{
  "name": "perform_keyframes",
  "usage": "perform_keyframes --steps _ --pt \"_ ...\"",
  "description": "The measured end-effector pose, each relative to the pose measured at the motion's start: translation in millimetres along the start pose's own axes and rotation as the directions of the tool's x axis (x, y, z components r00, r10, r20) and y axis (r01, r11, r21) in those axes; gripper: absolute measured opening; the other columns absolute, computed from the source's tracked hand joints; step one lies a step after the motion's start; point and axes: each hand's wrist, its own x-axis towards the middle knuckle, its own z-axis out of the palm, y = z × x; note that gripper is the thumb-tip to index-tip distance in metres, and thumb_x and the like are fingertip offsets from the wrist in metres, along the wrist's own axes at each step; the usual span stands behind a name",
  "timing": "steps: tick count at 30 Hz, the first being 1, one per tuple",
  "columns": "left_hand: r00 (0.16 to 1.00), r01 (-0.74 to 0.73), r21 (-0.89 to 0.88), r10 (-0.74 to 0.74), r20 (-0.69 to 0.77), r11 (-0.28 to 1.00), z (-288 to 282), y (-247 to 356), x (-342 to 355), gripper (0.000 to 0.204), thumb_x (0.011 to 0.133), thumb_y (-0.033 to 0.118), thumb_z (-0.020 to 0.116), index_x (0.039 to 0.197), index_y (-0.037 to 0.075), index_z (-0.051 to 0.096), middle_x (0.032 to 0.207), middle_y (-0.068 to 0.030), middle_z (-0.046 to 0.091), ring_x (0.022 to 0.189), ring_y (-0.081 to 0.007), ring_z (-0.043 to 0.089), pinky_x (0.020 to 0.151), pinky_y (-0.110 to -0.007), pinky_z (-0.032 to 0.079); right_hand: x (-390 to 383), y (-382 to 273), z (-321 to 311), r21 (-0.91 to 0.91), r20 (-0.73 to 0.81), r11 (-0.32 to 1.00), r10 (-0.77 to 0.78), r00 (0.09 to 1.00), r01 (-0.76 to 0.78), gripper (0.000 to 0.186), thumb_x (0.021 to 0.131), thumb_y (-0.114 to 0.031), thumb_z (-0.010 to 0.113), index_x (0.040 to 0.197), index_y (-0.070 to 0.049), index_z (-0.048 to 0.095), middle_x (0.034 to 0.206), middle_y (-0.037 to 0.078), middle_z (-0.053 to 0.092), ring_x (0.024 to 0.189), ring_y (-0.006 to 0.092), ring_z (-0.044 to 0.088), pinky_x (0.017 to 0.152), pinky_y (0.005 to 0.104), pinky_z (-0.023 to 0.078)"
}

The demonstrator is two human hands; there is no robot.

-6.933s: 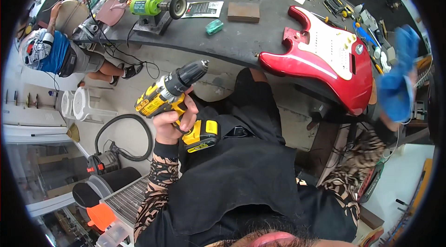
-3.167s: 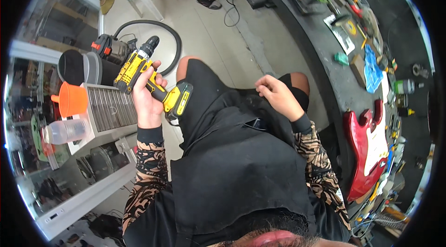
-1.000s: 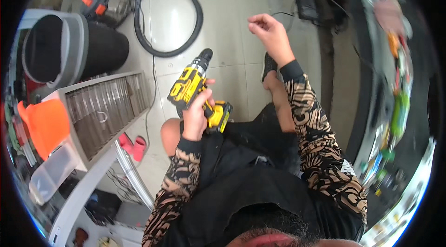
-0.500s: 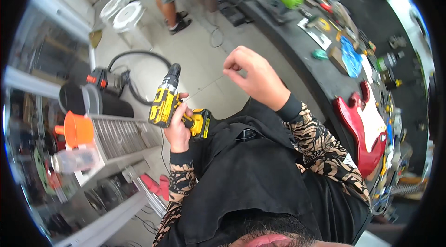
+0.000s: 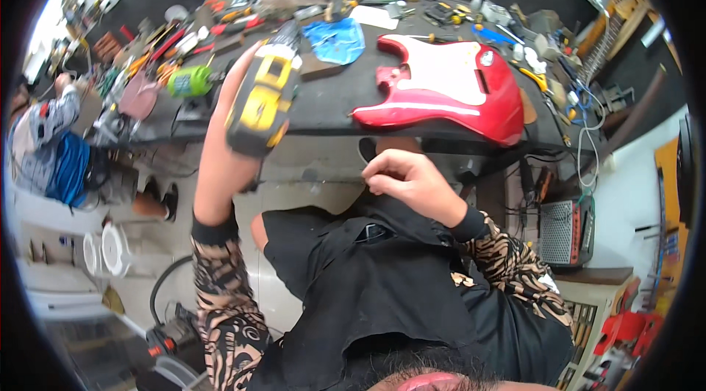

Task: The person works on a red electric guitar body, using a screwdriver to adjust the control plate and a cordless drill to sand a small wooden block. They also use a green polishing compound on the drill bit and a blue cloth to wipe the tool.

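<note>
My left hand (image 5: 220,137) is wrapped round a yellow and black cordless drill (image 5: 262,100), held up over the bench's front edge with its chuck pointing away from me. The drill's body covers most of my fingers. In front of my black apron, below the bench edge, my right hand (image 5: 412,181) is closed, thumb against curled fingers; whatever it may hold is hidden. Beyond it a glossy red electric guitar body (image 5: 504,93) with a white pickguard (image 5: 441,71) lies flat on the black workbench (image 5: 316,117). Neither hand touches the guitar body.
A blue plastic bag (image 5: 334,41), a bright green bottle (image 5: 190,82) and many scattered tools crowd the bench. An amplifier (image 5: 565,233) stands below at the right. At the left is another person (image 5: 55,144), with white stools (image 5: 114,250) nearby.
My view has swung round to the right to face the bench and guitar body. The drill, still in my left hand, has risen from beside my lap to bench level. My right hand remains closed.
</note>
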Motion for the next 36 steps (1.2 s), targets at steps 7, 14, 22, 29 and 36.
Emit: perform_keyframes --steps 7,14,22,29,36 --pt "0.884 0.074 0.157 -0.137 0.447 0.985 68 -82 172 0.085 0.096 0.002 0.082 0.173 0.012 0.044 0.159 -0.0172 0.064 0.144 -0.0233 0.061 0.121 -0.035 0.046 -51 -50 -124 -0.037 -0.439 0.994 -0.105 0.892 0.099 0.01 0.105 -0.006 0.078 0.112 -0.002 0.071 0.099 0.001 0.073 0.089 0.0081 0.068 0.082 0.0262 0.055" --pt "0.765 0.105 0.47 -0.373 0.525 0.876 118 -173 192 0.101 0.079 -0.017 0.068 0.172 0.018 0.047 0.161 -0.0225 0.061 0.152 -0.0378 0.057 0.125 -0.041 0.045 -5 -19 -270 -0.21 -0.502 0.967 -0.236 0.832 0.147 0.01 0.104 -0.006 0.076 0.112 -0.001 0.072 0.098 -0.001 0.072 0.091 0.007 0.066 0.084 0.0253 0.053" --pt "0.946 -0.229 0.619 0.02 0.325 0.752 116 -109 146 0.064 0.086 -0.016 0.062 0.146 0.004 0.065 0.138 -0.0197 0.069 0.13 -0.0407 0.065 0.111 -0.049 0.052 119 -11 -350 -0.32 -0.418 0.936 -0.28 0.864 0.149 0.02 0.105 -0.01 0.078 0.12 0.002 0.074 0.103 0.003 0.076 0.091 0.0089 0.068 0.083 0.0275 0.055" --pt "0.314 0.899 -0.118 -0.431 0.846 0.422 116 -121 -85 0.025 0.108 0.009 0.071 0.13 0.0 0.075 0.11 -0.0094 0.081 0.098 -0.0157 0.076 0.089 -0.032 0.061 159 -20 -382 -0.455 -0.405 0.886 -0.292 0.866 0.086 0.022 0.107 -0.016 0.077 0.117 0.003 0.077 0.096 0.001 0.075 0.082 0.0096 0.066 0.079 0.0274 0.055" --pt "0.387 0.35 0.276 -0.407 0.827 0.895 322 -385 -416 0.045 0.099 0.017 0.067 0.142 0.003 0.072 0.144 -0.0238 0.073 0.135 -0.0421 0.069 0.117 -0.054 0.05 223 -34 -378 -0.828 -0.255 0.559 -0.299 0.92 -0.047 0.039 0.118 -0.03 0.061 0.094 0.001 0.057 0.083 0.007 0.06 0.075 0.0165 0.056 0.071 0.0354 0.048"
